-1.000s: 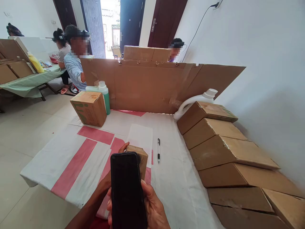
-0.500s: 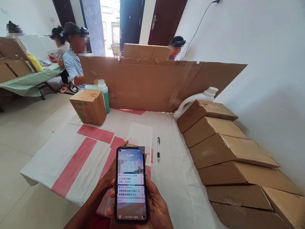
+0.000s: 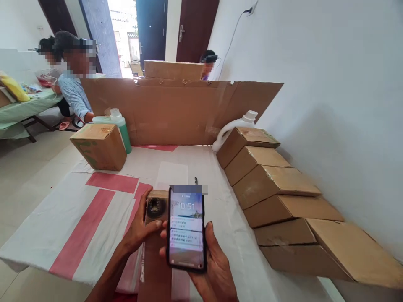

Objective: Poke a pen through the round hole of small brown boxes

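My right hand (image 3: 218, 262) holds a smartphone (image 3: 186, 237) upright, its lit lock screen facing me and reading 10:51. Its fingers wrap the phone's left edge, and the thumb is on the right side. Left of the phone, my left hand (image 3: 137, 230) grips a long, narrow brown cardboard box (image 3: 154, 268) by its side, thumb across the top. A black ring-shaped thing (image 3: 160, 213) rests on the far end of that box; its kind is unclear. Behind the phone lie a pen (image 3: 195, 181), mostly hidden, and a white sheet of paper (image 3: 172, 173).
A white and red cloth (image 3: 103, 235) covers the table. Stacked cardboard boxes (image 3: 267, 184) line the right side, near a white jug (image 3: 226, 132). At left stand a carton (image 3: 100, 147) and a green bottle (image 3: 124, 134). A cardboard panel (image 3: 170, 113) closes the back; people sit beyond.
My right hand has carried the phone to the right, off the narrow box. My left hand, mostly hidden behind the phone before, now shows on the box. The view has swung right.
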`<state>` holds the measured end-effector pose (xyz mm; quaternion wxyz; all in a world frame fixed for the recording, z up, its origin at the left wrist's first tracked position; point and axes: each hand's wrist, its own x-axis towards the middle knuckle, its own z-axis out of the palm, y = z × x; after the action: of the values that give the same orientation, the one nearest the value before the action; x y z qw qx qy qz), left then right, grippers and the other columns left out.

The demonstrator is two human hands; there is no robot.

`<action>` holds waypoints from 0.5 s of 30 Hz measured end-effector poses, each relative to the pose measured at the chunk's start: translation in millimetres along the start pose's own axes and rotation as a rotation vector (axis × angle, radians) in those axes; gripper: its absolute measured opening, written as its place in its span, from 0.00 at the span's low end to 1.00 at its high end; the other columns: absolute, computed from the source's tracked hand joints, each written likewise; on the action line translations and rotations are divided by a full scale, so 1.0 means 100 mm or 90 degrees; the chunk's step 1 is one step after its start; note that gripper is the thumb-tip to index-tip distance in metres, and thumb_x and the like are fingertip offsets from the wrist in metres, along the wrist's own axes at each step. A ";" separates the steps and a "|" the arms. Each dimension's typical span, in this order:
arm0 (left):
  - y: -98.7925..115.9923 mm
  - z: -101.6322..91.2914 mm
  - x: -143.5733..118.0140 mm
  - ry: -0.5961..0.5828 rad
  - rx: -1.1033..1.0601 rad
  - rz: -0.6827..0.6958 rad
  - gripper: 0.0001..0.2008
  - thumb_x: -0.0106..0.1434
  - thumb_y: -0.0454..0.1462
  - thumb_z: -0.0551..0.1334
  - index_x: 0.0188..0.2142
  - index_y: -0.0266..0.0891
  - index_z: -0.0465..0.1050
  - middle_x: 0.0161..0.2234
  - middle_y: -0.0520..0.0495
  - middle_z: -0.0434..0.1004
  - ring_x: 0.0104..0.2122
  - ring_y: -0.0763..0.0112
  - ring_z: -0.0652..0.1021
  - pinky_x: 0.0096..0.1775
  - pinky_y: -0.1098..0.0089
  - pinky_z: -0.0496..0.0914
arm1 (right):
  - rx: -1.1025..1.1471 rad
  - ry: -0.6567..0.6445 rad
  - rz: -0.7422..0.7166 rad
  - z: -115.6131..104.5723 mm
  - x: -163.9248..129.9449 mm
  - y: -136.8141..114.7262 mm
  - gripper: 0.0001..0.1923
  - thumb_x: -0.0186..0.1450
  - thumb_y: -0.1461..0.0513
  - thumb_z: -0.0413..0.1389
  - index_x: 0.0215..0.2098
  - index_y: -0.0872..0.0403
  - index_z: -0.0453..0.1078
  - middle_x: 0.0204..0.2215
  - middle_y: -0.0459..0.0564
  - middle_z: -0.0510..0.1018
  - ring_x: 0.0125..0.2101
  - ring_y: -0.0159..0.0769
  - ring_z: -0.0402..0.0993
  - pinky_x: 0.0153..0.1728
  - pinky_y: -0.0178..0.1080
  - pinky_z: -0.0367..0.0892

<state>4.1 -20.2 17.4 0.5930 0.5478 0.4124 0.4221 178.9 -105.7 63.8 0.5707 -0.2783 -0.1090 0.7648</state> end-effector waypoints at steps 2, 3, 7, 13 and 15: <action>-0.01 -0.02 -0.01 0.019 -0.022 -0.010 0.53 0.54 0.52 0.72 0.73 0.45 0.48 0.64 0.40 0.68 0.63 0.45 0.70 0.64 0.54 0.64 | -0.081 0.092 -0.080 -0.25 0.10 -0.13 0.38 0.63 0.35 0.55 0.53 0.57 0.77 0.47 0.61 0.83 0.46 0.51 0.81 0.50 0.53 0.72; -0.02 -0.03 0.00 0.037 -0.030 -0.015 0.53 0.54 0.52 0.71 0.73 0.45 0.49 0.64 0.40 0.69 0.63 0.45 0.70 0.64 0.54 0.64 | -0.152 0.155 -0.127 -0.41 0.17 -0.19 0.39 0.63 0.34 0.54 0.52 0.57 0.77 0.45 0.61 0.83 0.45 0.50 0.81 0.50 0.51 0.72; -0.08 -0.10 0.05 0.095 -0.029 -0.056 0.50 0.53 0.53 0.71 0.71 0.48 0.52 0.63 0.42 0.70 0.63 0.45 0.71 0.64 0.52 0.62 | -0.626 0.467 -0.294 -1.19 0.44 -0.35 0.37 0.63 0.32 0.48 0.36 0.55 0.78 0.32 0.55 0.82 0.37 0.46 0.78 0.39 0.44 0.71; -0.30 -0.22 0.24 0.080 -0.028 -0.098 0.40 0.56 0.52 0.70 0.65 0.44 0.64 0.61 0.41 0.73 0.62 0.46 0.72 0.63 0.53 0.64 | -0.845 0.596 -0.295 -1.86 0.46 -0.39 0.29 0.61 0.35 0.45 0.19 0.47 0.63 0.18 0.50 0.70 0.22 0.44 0.67 0.26 0.44 0.61; -0.44 -0.26 0.34 0.079 -0.026 -0.087 0.37 0.58 0.53 0.69 0.63 0.43 0.67 0.61 0.40 0.74 0.62 0.46 0.72 0.64 0.51 0.62 | -0.909 0.610 -0.296 -1.94 0.42 -0.43 0.27 0.61 0.36 0.45 0.21 0.46 0.66 0.21 0.55 0.73 0.25 0.50 0.70 0.29 0.49 0.63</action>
<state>-8.1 17.9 -29.3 0.6048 0.4792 0.4759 0.4220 312.3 -81.9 -87.5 0.3867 -0.8282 -0.3631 0.1809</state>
